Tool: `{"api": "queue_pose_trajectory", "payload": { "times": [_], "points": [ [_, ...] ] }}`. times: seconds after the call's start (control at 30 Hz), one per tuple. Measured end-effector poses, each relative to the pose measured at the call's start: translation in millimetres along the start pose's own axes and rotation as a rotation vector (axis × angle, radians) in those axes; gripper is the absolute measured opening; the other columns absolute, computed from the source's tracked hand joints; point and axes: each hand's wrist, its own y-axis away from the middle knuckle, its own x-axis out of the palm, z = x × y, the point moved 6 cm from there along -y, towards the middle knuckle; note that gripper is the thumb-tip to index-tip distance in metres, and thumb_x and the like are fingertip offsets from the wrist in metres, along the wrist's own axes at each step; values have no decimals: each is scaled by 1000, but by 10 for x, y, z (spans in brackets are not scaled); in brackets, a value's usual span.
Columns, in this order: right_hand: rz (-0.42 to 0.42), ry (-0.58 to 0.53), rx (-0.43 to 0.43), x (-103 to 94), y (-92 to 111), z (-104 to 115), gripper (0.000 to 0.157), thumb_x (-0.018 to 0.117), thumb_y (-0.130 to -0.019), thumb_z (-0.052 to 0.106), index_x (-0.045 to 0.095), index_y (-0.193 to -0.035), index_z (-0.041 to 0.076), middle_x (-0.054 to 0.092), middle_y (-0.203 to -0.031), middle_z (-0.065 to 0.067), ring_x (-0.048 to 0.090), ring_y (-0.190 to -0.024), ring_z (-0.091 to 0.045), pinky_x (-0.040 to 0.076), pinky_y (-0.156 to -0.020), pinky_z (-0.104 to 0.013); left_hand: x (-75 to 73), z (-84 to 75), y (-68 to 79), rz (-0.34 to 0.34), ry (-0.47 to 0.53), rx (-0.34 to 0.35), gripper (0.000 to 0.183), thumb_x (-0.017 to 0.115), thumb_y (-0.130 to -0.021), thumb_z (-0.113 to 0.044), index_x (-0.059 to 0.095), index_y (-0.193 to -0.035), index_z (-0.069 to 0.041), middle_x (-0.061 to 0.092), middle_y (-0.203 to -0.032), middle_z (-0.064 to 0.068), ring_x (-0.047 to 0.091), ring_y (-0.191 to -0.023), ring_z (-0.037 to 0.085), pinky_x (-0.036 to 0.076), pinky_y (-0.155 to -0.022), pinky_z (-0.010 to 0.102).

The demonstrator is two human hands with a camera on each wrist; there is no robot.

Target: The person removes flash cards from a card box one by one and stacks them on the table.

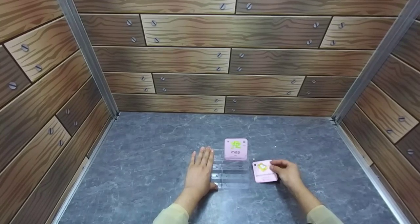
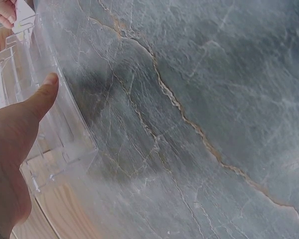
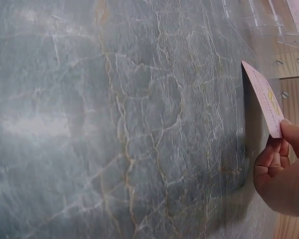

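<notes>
A clear plastic tiered rack [image 1: 233, 176] stands on the dark marbled table. In its back tier a pink card reading "map" [image 1: 235, 149] is propped upright at the right side. My left hand [image 1: 199, 171] lies along the rack's left side, fingers straight, with the thumb [image 2: 44, 97] across its front part. Right of the rack, my right hand [image 1: 288, 172] pinches a second pink card [image 1: 265, 171] by its right edge. That card bears a yellow picture and small print; it is tilted and held off the table in the right wrist view.
Wood-plank-patterned panels [image 1: 197, 60] stand at the back and both sides. Metal posts [image 1: 95, 63] mark the two back corners. The grey marbled tabletop [image 1: 147, 145] stretches around the rack on all sides.
</notes>
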Motion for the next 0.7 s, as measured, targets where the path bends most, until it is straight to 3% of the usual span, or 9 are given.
{"api": "queue_pose_trajectory", "payload": {
  "times": [0.47, 0.7],
  "points": [
    [-55, 30, 50, -30, 31, -59, 17, 75, -94, 3, 77, -108, -7, 76, -106, -19, 66, -99, -27, 50, -73, -22, 6, -6, -12, -11, 14, 9, 134, 88, -63, -74, 36, -164, -2, 35, -170, 16, 32, -157, 34, 26, -128, 53],
    [-92, 8, 17, -32, 73, -59, 23, 78, -90, 2, 75, -109, -11, 76, -95, -15, 64, -83, -13, 49, -68, -18, 13, -3, 0, -25, 41, 7, 135, 90, -61, -72, 37, -163, -1, 37, -169, 17, 34, -156, 34, 27, -128, 54]
  ]
}}
